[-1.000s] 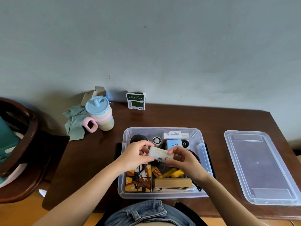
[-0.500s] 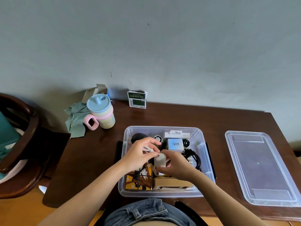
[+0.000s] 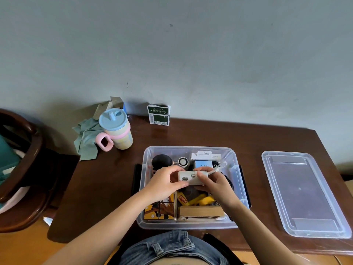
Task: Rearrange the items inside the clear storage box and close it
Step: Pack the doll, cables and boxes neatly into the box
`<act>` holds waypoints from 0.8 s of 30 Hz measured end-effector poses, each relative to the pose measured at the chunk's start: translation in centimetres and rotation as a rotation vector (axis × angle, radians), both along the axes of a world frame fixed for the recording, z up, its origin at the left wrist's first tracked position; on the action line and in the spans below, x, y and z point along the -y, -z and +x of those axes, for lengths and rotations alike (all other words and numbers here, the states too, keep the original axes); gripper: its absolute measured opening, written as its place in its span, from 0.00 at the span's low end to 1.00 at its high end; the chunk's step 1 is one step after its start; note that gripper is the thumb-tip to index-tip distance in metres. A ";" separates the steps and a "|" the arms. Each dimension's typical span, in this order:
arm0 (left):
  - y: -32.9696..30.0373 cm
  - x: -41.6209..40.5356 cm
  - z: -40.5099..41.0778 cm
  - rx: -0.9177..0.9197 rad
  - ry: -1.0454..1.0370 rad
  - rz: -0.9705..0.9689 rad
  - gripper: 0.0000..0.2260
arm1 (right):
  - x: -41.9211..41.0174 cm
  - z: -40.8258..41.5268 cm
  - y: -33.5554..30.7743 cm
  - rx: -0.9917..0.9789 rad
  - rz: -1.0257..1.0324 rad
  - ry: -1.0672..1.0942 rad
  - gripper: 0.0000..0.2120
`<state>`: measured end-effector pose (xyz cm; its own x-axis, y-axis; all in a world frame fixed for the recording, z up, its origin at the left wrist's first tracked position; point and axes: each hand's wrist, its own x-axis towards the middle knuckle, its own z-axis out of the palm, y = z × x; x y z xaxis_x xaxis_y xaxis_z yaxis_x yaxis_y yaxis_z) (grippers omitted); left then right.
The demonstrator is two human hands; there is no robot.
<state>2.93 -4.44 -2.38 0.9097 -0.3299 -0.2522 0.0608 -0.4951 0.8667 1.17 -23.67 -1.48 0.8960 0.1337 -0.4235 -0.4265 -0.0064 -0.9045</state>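
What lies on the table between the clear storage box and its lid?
Nothing: the head view shows bare dark wooden table between the clear plastic storage box and the clear plastic lid.

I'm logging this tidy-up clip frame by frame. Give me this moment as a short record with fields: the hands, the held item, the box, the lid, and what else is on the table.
left hand: left hand grips the left end of the white device
right hand: right hand grips its right end
held item: small white device, held level above the box, with a white strap on its right end
box: clear storage box, open, holding various small items
lid: clear lid, flat on the table, right of the box
elsewhere: sippy cup, green cloth, green carton
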 end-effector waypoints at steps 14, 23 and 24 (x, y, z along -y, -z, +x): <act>-2.4 1.2 0.8 -0.919 -0.389 -0.950 0.12 | -0.5 1.1 -3.3 0.611 -0.428 -0.473 0.16; -1.6 1.0 1.1 -1.097 -0.442 -0.832 0.08 | -1.8 3.1 -2.5 0.813 -0.869 -0.802 0.15; -1.7 0.7 1.2 -1.109 -0.447 -0.855 0.09 | -1.9 3.2 -2.3 0.789 -0.874 -0.783 0.15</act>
